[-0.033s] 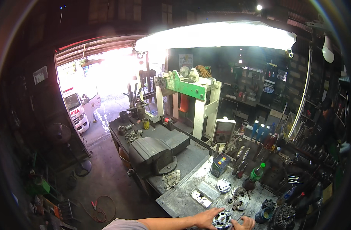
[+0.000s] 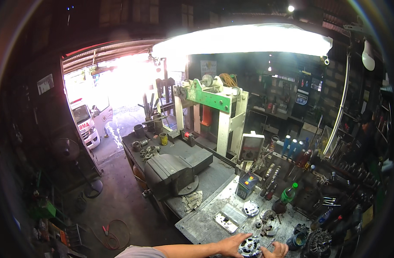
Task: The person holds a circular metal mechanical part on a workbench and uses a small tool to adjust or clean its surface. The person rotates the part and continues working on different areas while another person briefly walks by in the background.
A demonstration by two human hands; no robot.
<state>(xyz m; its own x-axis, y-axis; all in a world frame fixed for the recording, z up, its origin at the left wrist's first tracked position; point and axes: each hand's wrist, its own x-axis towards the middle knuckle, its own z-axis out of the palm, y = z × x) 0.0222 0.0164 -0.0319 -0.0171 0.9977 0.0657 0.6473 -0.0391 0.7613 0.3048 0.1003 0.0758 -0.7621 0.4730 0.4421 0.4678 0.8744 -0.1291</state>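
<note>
At the lower edge my left hand [image 2: 231, 246] grips the rim of a round, vented silver metal housing [image 2: 250, 247], which looks like an alternator end cover. Thumb and fingers curve around its left and far side. Just right of it, my right hand [image 2: 276, 250] is closed, fingers curled and thumb toward the housing. Something slim and greyish shows at its fingers, too small to name. A second round silver housing [image 2: 250, 208] lies farther off on the metal bench top [image 2: 197, 228]. Between them are small metal parts [image 2: 267, 231]. A shallow tray [image 2: 229, 217] sits left of these parts.
A large bench vise [image 2: 171, 172] with a crumpled rag [image 2: 191, 201] stands left. Along the right are a green-capped bottle [image 2: 289, 192], a dark blue can [image 2: 296, 241] and a copper-wound ring-shaped part [image 2: 319, 243]. A dark box [image 2: 247, 185] and a green-and-white press frame [image 2: 210, 101] rise behind.
My right hand has shifted very slightly to the right and its fingers have turned a little. The left hand and the housing stay nearly in place.
</note>
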